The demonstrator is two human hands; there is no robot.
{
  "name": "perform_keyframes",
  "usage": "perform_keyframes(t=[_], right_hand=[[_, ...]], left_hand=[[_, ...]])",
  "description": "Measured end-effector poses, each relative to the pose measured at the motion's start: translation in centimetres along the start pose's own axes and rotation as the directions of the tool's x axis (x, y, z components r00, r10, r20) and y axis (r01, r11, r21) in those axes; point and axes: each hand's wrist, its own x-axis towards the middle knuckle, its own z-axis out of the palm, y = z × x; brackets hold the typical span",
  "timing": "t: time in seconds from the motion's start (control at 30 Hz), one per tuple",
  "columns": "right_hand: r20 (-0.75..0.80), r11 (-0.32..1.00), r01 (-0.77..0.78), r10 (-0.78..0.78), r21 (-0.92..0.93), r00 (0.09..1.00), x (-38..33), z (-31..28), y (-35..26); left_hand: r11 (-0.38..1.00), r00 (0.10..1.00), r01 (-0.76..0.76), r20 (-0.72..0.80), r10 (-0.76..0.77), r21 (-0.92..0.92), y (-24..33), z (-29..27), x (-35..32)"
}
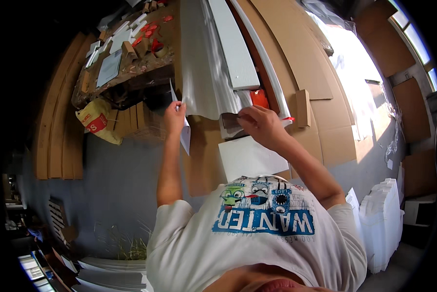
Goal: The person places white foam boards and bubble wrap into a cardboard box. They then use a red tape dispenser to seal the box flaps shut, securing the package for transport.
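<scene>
My left hand (174, 118) pinched white sheet (186, 137); right hand (263, 125), couldn't tell. Beyond right, white block (233, 46) lay in foam wrap (203, 63). Leftward: yellow bag (89, 117), contents hidden; grey floor (121, 168).

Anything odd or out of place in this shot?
Two things. A tuft of yellowish-green, grass-like strands shows against the grey floor, unlike the packing materials around; can't tell what it is. Small, flat red pieces lie scattered on the mottled brown table. No obvious spill near the hands.
</scene>
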Motion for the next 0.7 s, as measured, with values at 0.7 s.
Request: perform_keyframes(t=[0.7], right_hand=[[-0.186,0.896,-0.297,0.247,-0.331,0.951,16.1,-4.7,6.9]], left_hand=[[0.987,0.991,-0.122,-0.07,0.115,-0.107,6.4,7.0,-9.4]])
